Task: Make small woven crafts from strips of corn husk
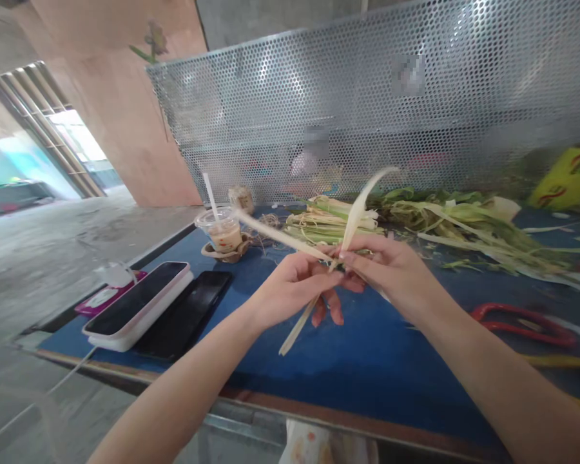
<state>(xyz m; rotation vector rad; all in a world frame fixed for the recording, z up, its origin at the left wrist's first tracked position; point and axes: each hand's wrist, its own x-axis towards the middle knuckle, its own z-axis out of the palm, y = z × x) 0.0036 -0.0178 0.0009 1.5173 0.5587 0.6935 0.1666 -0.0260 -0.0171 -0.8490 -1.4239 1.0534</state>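
Both hands meet above the blue table [367,367], close in front of the body. The left hand [290,287] and right hand [391,274] each pinch pale leaf strips [355,216] at one shared point, fingertips almost touching. One strip rises and curls to the right; another runs out to the left; a tail hangs below the left hand.

Judgement: the strips look light, thin and springy, stiff along their length but likely to split or crease if bent sharply. The crossing point, where the fingers already clamp, appears the soundest hold; the free ends would flop.

Behind the hands lies a pile of green and pale leaves [464,225]. To the left stand a lidded cup [222,233] with a straw and two phones [140,303]. Red scissors [522,322] lie to the right.
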